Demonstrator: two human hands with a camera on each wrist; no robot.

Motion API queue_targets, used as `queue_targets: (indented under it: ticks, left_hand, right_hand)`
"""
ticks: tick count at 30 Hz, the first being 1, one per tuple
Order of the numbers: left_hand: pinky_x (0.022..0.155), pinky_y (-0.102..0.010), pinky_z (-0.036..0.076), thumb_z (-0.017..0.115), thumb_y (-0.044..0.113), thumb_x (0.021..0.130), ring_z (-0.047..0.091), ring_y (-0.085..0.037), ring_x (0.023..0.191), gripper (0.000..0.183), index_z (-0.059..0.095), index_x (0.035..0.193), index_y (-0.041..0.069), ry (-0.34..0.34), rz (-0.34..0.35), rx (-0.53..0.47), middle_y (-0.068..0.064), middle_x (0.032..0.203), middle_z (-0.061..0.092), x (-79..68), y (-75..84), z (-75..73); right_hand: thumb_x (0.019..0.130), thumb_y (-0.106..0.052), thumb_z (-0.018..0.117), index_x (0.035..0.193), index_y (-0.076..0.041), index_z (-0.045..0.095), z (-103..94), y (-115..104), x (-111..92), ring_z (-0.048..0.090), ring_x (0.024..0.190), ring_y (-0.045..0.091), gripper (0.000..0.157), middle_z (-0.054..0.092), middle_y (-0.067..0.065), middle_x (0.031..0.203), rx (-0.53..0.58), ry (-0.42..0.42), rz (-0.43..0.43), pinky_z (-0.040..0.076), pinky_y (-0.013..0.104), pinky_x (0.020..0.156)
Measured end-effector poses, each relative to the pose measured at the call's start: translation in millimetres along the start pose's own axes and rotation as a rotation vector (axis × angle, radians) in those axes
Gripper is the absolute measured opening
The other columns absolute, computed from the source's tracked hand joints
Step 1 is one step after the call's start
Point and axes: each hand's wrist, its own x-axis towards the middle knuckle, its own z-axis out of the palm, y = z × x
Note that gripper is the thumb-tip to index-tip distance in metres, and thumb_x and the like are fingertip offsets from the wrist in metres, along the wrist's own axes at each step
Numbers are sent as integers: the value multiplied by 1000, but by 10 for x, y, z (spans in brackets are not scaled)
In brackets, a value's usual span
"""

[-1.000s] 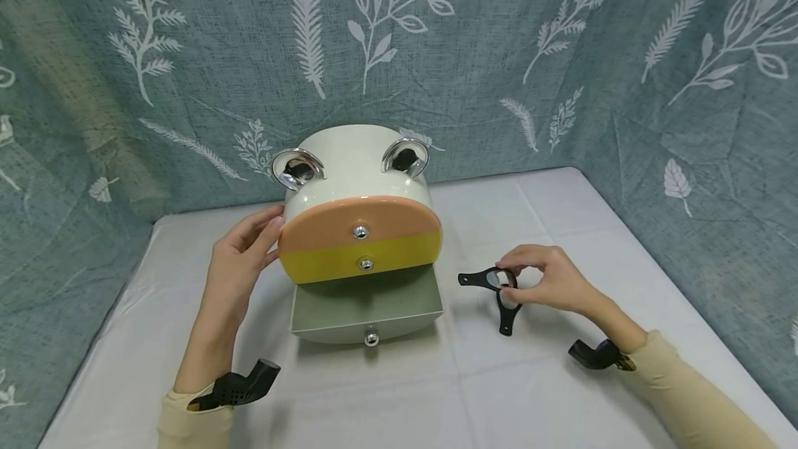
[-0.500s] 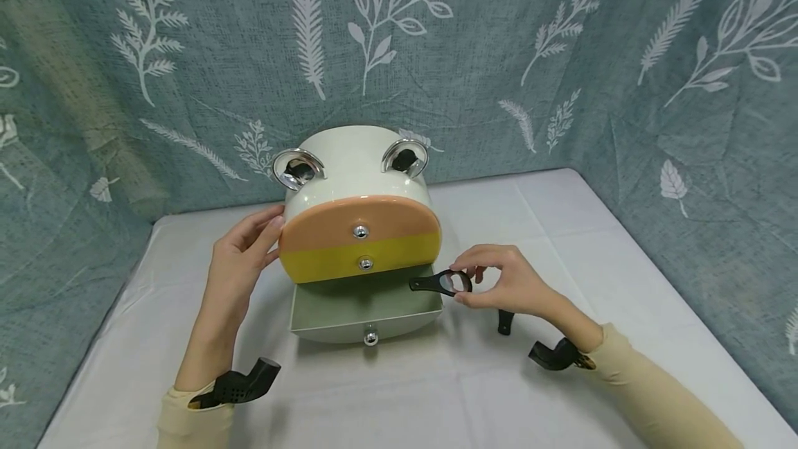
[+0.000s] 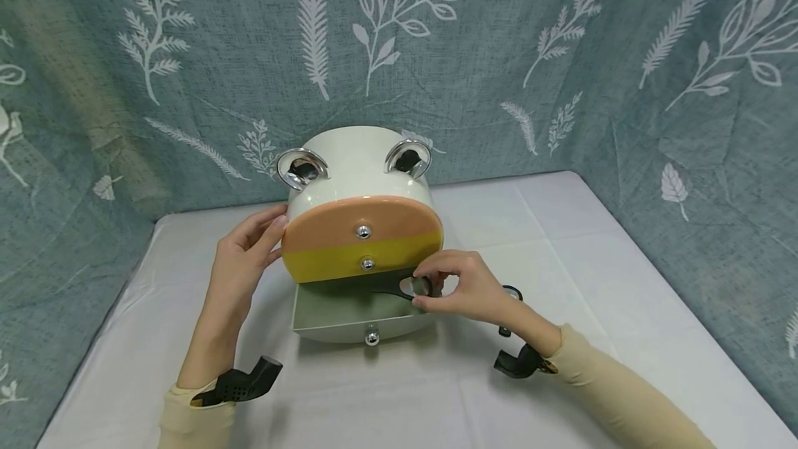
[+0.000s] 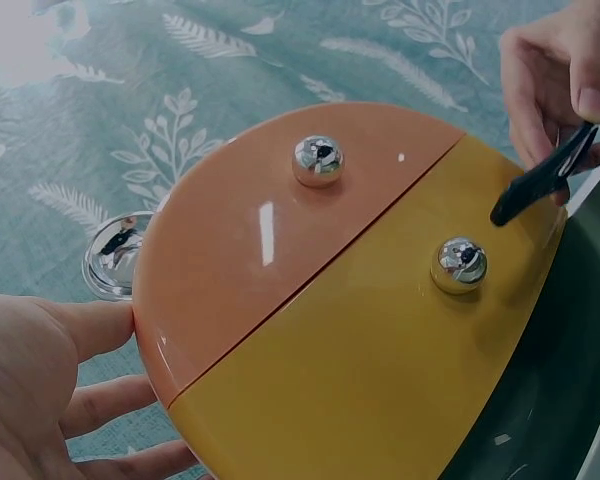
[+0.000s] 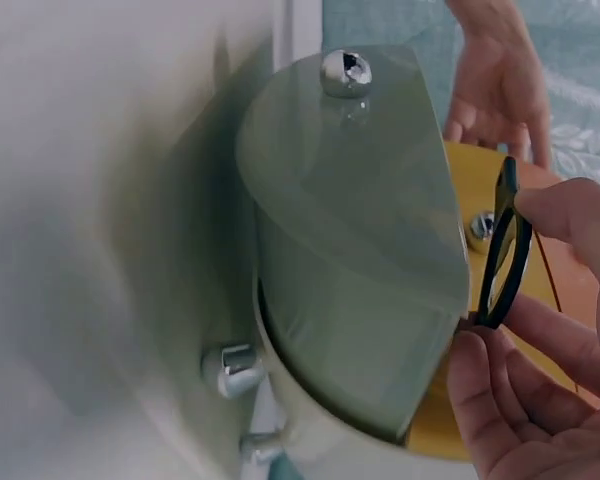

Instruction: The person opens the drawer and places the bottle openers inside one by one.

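A frog-faced drawer box (image 3: 358, 175) stands on the table, white on top with an orange and a yellow drawer front. Below these, the grey-green bottom drawer (image 3: 333, 310) is pulled out. My left hand (image 3: 240, 262) rests against the box's left side, thumb and fingertips at its edge. My right hand (image 3: 464, 289) pinches a small black magnifying glass (image 4: 535, 190) by its round rim, between thumb and fingers. Its handle points left, over the drawer in the head view. A second black magnifying glass (image 3: 505, 331) lies on the table, partly hidden behind my right wrist.
A white cloth covers the table (image 3: 399, 400). A blue-green leaf-patterned curtain (image 3: 461, 75) hangs behind and along the sides. Two silver-rimmed eyes (image 3: 408, 158) stick out from the box top, and a silver knob (image 3: 372, 338) juts from the drawer front.
My right hand has lifted one magnifying glass off the table and carried it left, over the pulled-out drawer. The other stays on the table. My left hand has kept its place at the box.
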Motion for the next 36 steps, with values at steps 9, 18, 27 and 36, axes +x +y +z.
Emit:
queue_targets:
  ticks: [9, 18, 27, 36]
  left_hand:
    - [87, -21, 52, 61, 41, 97, 53, -14, 117, 56, 52, 143, 10, -4, 10, -16, -9, 133, 53, -5, -3, -6]
    - [88, -23, 52, 60, 44, 97, 53, -17, 119, 58, 53, 143, 10, -3, 12, -4, -10, 134, 53, -5, 12, 12]
    - [88, -22, 51, 60, 43, 98, 53, -15, 118, 57, 52, 144, 11, -9, 10, -6, -8, 135, 53, 4, 7, -1]
    - [89, -23, 51, 59, 43, 98, 52, -14, 119, 57, 51, 145, 11, -6, -5, 1, -7, 135, 52, 4, -12, -4]
  right_hand:
    - [71, 4, 86, 103, 7, 71, 79, -259, 123, 64, 74, 31, 36, 70, 15, 91, 95, -24, 95, 58, 43, 65]
    - [77, 9, 80, 102, 4, 72, -50, -338, 50, 66, 79, 33, 27, 70, 11, 96, 111, 27, 122, 59, 44, 68]
    - [84, -4, 79, 106, -11, 74, -340, 17, -272, 65, 91, 21, 23, 70, 3, 103, 45, -1, 214, 58, 33, 73]
    - [83, -8, 80, 115, -11, 71, -708, 88, -581, 60, 107, 23, 33, 67, 5, 115, -29, -62, 286, 56, 43, 80]
